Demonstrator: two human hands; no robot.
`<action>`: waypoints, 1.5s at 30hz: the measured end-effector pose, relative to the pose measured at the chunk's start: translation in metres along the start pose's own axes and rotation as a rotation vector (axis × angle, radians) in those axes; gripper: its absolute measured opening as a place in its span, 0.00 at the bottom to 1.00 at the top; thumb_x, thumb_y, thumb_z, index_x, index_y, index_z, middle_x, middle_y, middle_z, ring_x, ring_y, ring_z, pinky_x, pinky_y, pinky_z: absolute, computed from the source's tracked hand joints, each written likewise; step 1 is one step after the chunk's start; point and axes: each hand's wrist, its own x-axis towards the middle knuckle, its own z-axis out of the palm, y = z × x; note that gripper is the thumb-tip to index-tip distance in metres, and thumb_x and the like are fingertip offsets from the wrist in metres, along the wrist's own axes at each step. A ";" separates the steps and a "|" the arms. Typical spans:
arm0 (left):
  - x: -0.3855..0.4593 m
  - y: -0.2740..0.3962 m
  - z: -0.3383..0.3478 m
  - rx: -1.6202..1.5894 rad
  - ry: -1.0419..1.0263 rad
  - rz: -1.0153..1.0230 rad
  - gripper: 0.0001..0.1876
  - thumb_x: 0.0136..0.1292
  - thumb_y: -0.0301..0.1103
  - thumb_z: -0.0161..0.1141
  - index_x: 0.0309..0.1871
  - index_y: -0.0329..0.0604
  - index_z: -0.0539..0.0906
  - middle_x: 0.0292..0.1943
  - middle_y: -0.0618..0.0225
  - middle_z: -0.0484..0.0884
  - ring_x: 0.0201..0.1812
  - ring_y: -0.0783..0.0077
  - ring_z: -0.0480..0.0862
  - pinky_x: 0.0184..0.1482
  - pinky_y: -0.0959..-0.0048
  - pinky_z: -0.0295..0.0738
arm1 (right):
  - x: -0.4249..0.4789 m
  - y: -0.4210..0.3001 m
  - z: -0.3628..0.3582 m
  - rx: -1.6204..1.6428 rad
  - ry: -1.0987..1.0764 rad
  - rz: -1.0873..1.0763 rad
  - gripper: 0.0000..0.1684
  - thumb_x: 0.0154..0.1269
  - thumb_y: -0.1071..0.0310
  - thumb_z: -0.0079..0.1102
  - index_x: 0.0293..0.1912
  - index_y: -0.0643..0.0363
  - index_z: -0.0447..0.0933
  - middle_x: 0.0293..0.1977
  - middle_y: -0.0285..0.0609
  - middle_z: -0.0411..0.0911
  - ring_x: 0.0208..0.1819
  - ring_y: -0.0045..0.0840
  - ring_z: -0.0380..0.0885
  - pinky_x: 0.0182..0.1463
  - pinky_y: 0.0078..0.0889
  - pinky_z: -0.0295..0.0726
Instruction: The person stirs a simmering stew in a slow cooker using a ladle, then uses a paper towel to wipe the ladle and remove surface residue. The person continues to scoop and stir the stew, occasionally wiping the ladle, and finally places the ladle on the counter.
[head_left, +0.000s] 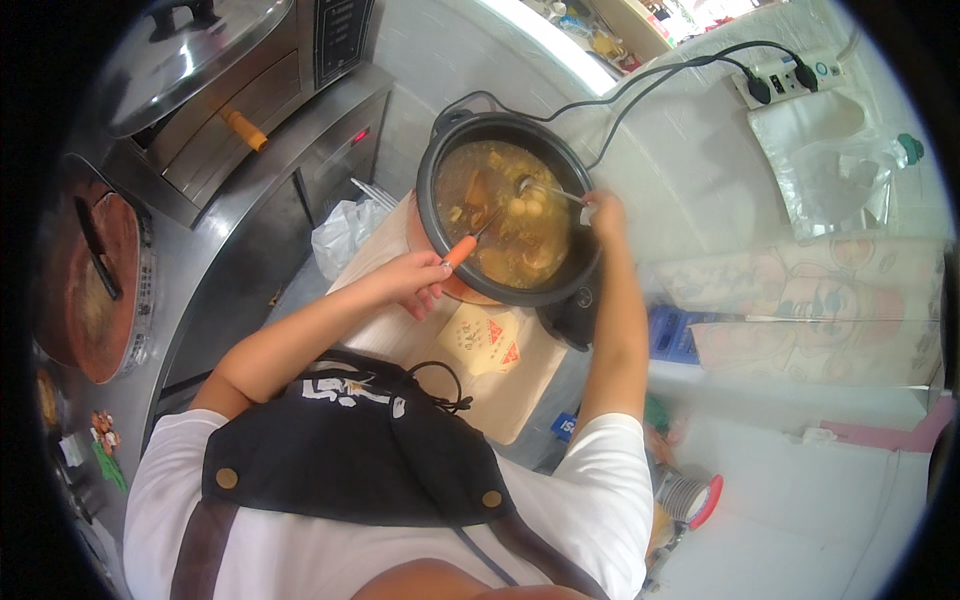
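Note:
A round black electric cooking pot filled with brown broth stands on a pale wooden board. My left hand grips the orange handle of a utensil whose thin metal part reaches into the broth; its tip is hidden. My right hand is at the pot's right rim, closed on the handle of a metal ladle, its bowl in the broth. Several pale round pieces, like peeled eggs, float beside the ladle, with brown pieces of food around them.
Printed paper bags lie on the wooden board near the pot. Black cables run from the pot area to a power strip on the wall. At left, a steel counter holds a brown round pan. A white plastic bag sits left of the pot.

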 end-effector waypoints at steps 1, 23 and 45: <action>0.001 -0.002 -0.001 -0.004 0.007 -0.002 0.15 0.64 0.46 0.49 0.45 0.44 0.69 0.29 0.71 0.73 0.24 0.77 0.77 0.22 0.76 0.77 | 0.008 -0.001 0.000 0.003 -0.024 -0.044 0.16 0.42 0.83 0.52 0.32 0.58 0.80 0.35 0.49 0.78 0.42 0.42 0.75 0.48 0.34 0.72; -0.003 0.005 0.002 0.015 0.058 0.022 0.22 0.63 0.49 0.52 0.48 0.37 0.69 0.30 0.66 0.73 0.24 0.75 0.77 0.21 0.76 0.77 | 0.052 0.000 -0.003 0.125 0.510 0.074 0.13 0.47 0.80 0.52 0.36 0.61 0.76 0.34 0.48 0.77 0.36 0.38 0.76 0.42 0.34 0.74; -0.042 0.000 -0.014 -0.047 0.408 0.593 0.17 0.64 0.42 0.50 0.52 0.43 0.73 0.45 0.68 0.76 0.44 0.75 0.75 0.36 0.73 0.76 | -0.022 -0.102 -0.061 1.358 0.185 0.380 0.11 0.63 0.76 0.48 0.45 0.70 0.68 0.43 0.46 0.72 0.44 0.27 0.73 0.49 0.25 0.77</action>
